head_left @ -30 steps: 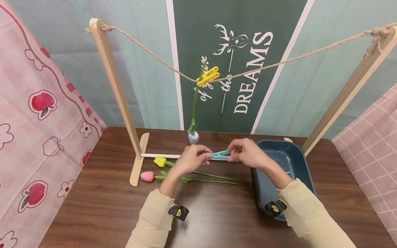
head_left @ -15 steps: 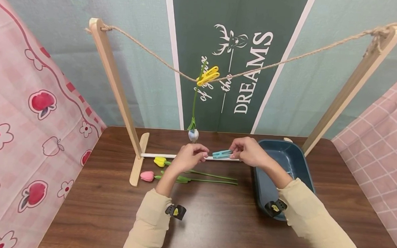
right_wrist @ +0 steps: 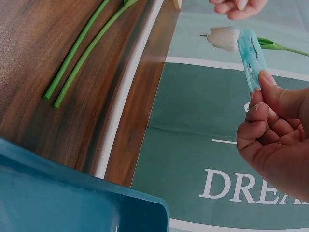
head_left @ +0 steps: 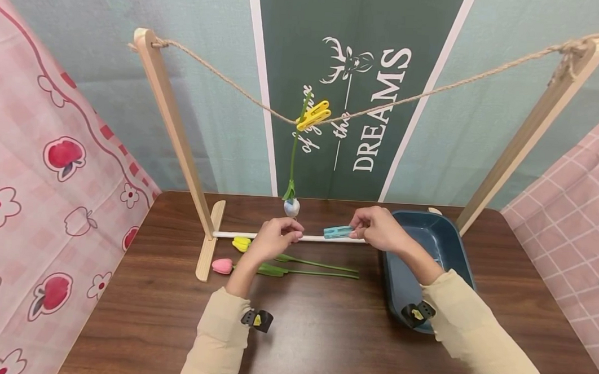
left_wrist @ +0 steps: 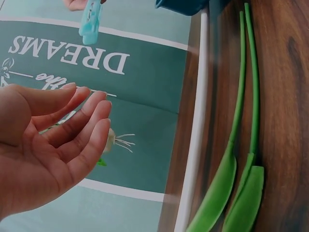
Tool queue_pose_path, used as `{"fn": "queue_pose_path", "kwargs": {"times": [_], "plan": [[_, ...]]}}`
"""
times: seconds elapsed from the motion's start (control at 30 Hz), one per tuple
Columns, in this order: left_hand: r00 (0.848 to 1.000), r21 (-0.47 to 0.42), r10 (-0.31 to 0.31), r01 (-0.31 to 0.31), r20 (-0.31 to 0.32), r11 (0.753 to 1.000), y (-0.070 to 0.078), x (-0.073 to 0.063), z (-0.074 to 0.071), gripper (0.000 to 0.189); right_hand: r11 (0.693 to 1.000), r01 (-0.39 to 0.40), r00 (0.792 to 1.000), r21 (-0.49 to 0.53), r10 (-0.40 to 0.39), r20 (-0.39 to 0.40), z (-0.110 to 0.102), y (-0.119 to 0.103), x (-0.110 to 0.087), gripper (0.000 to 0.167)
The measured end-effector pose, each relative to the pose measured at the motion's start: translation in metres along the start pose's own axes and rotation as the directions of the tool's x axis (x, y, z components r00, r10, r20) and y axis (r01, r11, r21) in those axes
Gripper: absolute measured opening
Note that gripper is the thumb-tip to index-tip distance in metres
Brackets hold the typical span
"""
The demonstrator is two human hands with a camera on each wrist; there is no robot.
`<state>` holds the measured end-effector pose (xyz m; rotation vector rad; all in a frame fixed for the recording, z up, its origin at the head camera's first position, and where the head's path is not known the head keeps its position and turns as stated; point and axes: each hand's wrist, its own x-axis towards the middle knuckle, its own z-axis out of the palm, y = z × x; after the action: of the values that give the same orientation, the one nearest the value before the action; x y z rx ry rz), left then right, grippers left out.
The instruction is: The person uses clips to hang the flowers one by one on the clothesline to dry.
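My right hand point(head_left: 378, 229) pinches a light blue clothespin point(head_left: 335, 232) near one end, between thumb and fingers, above the white crossbar point(head_left: 322, 239). My left hand point(head_left: 275, 240) is to its left, apart from it, fingers loosely bent and nothing between them; the left wrist view shows its bare palm point(left_wrist: 46, 159). Behind that hand, a white-and-blue tulip point(head_left: 291, 207) hangs head down from the rope point(head_left: 228, 83), fastened by a yellow clothespin point(head_left: 314, 115). On the table lie a yellow tulip point(head_left: 241, 244) and a pink tulip point(head_left: 222, 266), their stems partly behind the left arm.
A dark blue basin point(head_left: 400, 294) stands on the right, under the right forearm. Two wooden posts, the left post point(head_left: 173, 124) and the right post point(head_left: 531, 137), hold up the sagging rope. Printed cloth point(head_left: 366, 179) hangs behind the wooden table point(head_left: 322, 335).
My left hand has let go of the light blue clothespin and moved left and slightly down. The right hand keeps the clothespin, which now lies flatter and slightly farther right.
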<state>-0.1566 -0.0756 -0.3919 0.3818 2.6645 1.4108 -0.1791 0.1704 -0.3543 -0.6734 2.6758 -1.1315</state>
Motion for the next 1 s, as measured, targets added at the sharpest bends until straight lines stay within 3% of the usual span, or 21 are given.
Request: {"fn": "queue_pose_path", "kwargs": {"times": [0.27,0.6,1.0], "plan": [[0.999,0.046,-0.018,0.016,0.052,0.999,-0.015,-0.001,0.007,0.008,1.000,0.007,1.000,-0.009,-0.007,-0.002,-0.001,0.003,-0.001,0.009],[0.991,0.122,-0.056,0.041,0.123,0.992,-0.033,0.000,0.026,0.004,1.000,-0.009,1.000,0.006,0.009,0.011,-0.001,0.006,-0.003,0.009],[0.981,0.143,-0.098,0.075,0.167,0.987,-0.051,0.001,0.045,0.004,0.999,-0.021,0.999,0.026,0.020,0.026,0.000,0.008,-0.005,0.009]]}}
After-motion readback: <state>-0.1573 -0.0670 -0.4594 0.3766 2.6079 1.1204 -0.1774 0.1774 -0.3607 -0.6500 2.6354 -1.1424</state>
